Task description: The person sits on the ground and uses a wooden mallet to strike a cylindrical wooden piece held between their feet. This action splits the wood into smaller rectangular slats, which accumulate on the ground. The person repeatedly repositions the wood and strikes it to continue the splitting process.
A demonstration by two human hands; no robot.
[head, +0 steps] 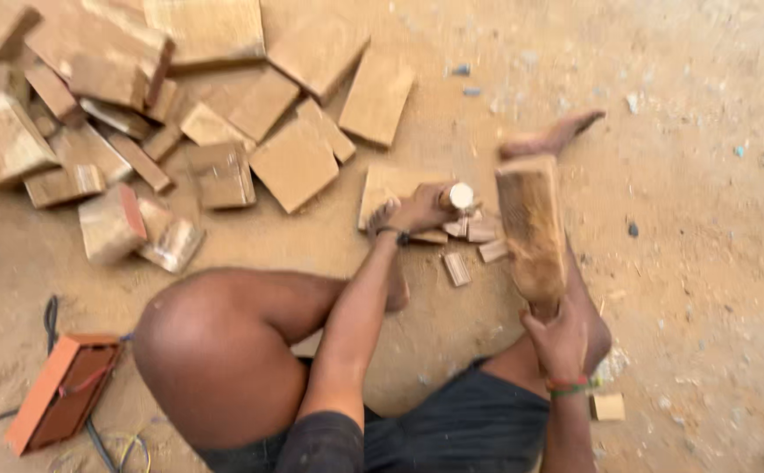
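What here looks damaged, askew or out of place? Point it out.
The heap of wooden blocks at upper left lies jumbled, pieces tilted and overlapping at every angle. The mallet in the right hand has a rough, worn face. The left hand grips a pale round handle among small offcuts. An orange box sits on loose cables.

Sandy ground [706, 263] strewn with wood

Wooden blocks [224, 114] piled beyond the left hand's grip; small offcuts [457, 268] just beside it.

Warm daylight is falling on a sandy dirt floor [706, 245] — sawdust is lying across it, loose wooden offcuts [137, 114] are piling up top left, an orange box [62, 390] sitting nearby.
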